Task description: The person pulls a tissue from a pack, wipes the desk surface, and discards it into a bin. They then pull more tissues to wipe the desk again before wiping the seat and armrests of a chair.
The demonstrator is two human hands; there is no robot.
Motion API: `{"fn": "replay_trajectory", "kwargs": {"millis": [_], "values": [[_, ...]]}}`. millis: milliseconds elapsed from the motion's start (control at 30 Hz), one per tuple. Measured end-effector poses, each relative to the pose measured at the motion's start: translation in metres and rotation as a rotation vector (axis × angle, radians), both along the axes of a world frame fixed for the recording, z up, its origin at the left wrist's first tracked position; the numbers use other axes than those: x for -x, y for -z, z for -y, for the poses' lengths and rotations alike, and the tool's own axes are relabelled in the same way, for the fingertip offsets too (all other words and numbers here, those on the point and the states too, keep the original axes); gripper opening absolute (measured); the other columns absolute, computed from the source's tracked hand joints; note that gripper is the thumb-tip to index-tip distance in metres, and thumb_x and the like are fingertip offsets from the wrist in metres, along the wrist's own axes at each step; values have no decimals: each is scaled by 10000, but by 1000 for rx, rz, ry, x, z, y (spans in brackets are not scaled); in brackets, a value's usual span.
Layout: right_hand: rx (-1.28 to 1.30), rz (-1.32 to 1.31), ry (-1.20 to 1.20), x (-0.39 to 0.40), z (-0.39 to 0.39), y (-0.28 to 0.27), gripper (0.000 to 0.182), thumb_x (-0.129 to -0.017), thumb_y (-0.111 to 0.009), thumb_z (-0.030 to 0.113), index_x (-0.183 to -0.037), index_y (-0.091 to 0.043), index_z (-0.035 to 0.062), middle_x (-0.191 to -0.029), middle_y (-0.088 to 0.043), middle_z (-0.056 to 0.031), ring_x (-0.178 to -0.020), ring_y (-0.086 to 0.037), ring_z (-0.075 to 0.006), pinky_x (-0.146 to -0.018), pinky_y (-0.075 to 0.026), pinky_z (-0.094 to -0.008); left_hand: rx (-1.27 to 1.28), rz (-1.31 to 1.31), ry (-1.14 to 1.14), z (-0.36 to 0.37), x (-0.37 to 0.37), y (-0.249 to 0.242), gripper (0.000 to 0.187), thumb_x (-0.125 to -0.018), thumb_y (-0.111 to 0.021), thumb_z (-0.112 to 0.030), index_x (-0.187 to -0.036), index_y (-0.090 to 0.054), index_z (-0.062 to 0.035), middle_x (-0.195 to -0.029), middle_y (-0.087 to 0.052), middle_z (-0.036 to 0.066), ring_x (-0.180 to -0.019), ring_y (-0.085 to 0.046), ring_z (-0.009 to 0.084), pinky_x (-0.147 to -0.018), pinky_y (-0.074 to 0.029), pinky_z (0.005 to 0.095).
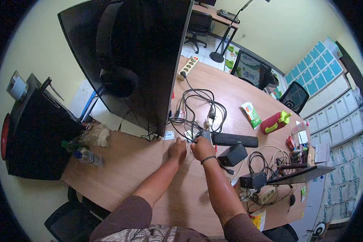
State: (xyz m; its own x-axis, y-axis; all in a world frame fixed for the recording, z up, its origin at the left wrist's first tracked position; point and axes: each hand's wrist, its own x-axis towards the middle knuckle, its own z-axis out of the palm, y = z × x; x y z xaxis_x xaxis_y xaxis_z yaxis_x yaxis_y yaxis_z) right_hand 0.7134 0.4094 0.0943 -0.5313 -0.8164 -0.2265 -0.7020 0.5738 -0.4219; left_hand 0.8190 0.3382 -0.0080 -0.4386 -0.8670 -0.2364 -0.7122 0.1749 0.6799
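My right hand point(203, 148) is closed around a bundle of black cables point(197, 134) at the middle of the table. Just left of it, my left hand point(177, 150) is closed with its fingers curled; what it holds, if anything, is hidden. Beyond my left hand lies a small blue-and-white card point(169, 135). More black cable point(205, 97) runs in loops from my right hand toward a white power strip point(188, 67) at the far side. A black keyboard point(235, 140) lies just right of my right hand, with a black speaker point(233, 155) nearer me.
A large dark monitor point(149, 52) with headphones point(117, 78) in front stands at left. Plastic bottles point(88, 157) stand at the left edge. At right are a red bottle point(275, 122), a snack packet point(251, 115), another speaker point(253, 180) and a tilted screen point(300, 176) among tangled cables.
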Motion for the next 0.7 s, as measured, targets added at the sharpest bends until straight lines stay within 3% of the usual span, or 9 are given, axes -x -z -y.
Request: {"fn": "replay_trajectory", "kwargs": {"millis": [33,167,300,400,500,533,600,700], "values": [[1,1,-1,-1,0,2,311,-828,-617,285,-1000,-656,29,-1015,-665,-233,-963,-642,-402,-848,-511,-481,-144,27,-50,-1,-2,-1,355,-967,-424,-382,-1115,-534,-79,-1016,-672,240,-946,-633,463,-832,-473,557],[3,-7,39,-7,-2,-2,304,-828,-620,288,-987,-661,31,-1006,-672,-227,-966,-645,-403,-849,-512,-481,-156,22,-45,-1,-27,-12,317,-971,-450,-366,-1110,-565,-106,-1038,-678,211,-956,-641,435,-833,-484,534],[-12,-8,27,-12,-5,8,300,-840,-614,291,-978,-661,29,-992,-678,-225,-966,-646,-403,-855,-511,-481,125,-210,-194,10,-27,-13,232,-968,-509,-322,-1084,-598,-141,-1003,-697,169,-921,-660,397,-765,-494,508],[10,-4,-8,-14,-6,11,303,-846,-607,294,-975,-659,24,-990,-676,-230,-963,-646,-404,-857,-510,-481,193,-194,-257,24,-22,-20,233,-969,-507,-320,-1106,-590,-150,-1023,-697,153,-932,-658,391,-752,-488,510],[-3,-22,-32,-12,-6,11,308,-847,-609,304,-970,-657,25,-987,-678,-225,-958,-648,-401,-856,-510,-479,61,67,-305,28,-22,-18,349,-1003,-412,-439,-1193,-574,-195,-1114,-667,198,-1011,-625,427,-849,-476,509],[-6,3,-43,-8,-5,17,311,-850,-608,310,-961,-655,23,-988,-676,-226,-951,-648,-400,-856,-509,-479,57,69,-308,28,-20,14,349,-1003,-412,-439,-1193,-574,-195,-1114,-667,198,-1011,-625,427,-849,-476,509],[-4,6,-30,-9,-4,8,308,-850,-608,306,-964,-652,23,-988,-675,-225,-948,-648,-400,-854,-509,-479,407,-17,-261,39,-9,89,420,-1008,-366,-486,-1230,-565,-190,-1130,-651,229,-1024,-613,448,-905,-464,517],[9,-6,-29,-10,-8,14,301,-851,-607,294,-971,-645,20,-989,-672,-229,-948,-646,-402,-851,-507,-484,185,-137,-232,26,-23,56,431,-1001,-386,-472,-1209,-584,-151,-1102,-655,239,-1003,-621,447,-912,-466,523]]}}
